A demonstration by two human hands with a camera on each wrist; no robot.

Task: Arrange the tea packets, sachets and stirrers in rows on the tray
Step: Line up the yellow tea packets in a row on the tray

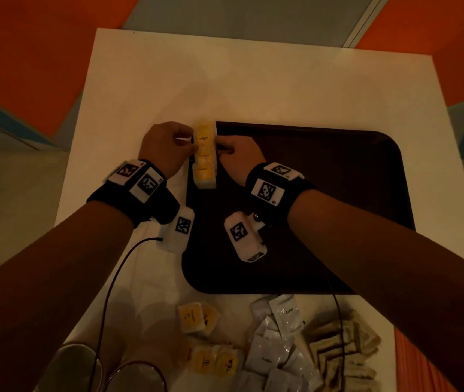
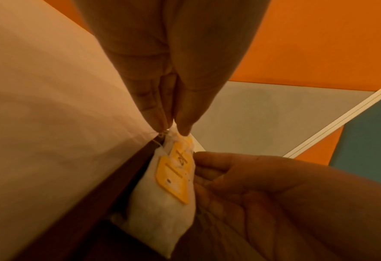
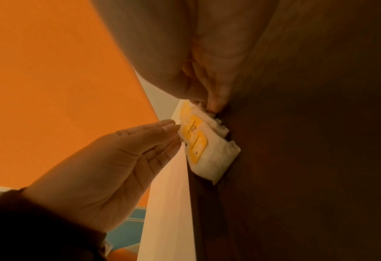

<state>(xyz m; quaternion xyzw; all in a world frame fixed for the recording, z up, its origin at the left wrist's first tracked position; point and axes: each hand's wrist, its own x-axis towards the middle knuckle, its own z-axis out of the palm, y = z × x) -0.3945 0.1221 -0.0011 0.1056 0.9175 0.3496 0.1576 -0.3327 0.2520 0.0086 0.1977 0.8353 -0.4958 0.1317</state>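
A row of white tea packets with yellow tags lies along the left edge of the dark brown tray. My left hand touches the row's left side with straight fingers. From the right, my right hand meets the same row, fingertips against the packets. Neither hand curls round a packet. In the right wrist view the packets sit just inside the tray's rim, overlapping one another.
At the table's near edge lie loose tea packets, white coffee sachets and a heap of tan paper-wrapped sticks. The white table drops off on all sides. Cables hang from both wrists.
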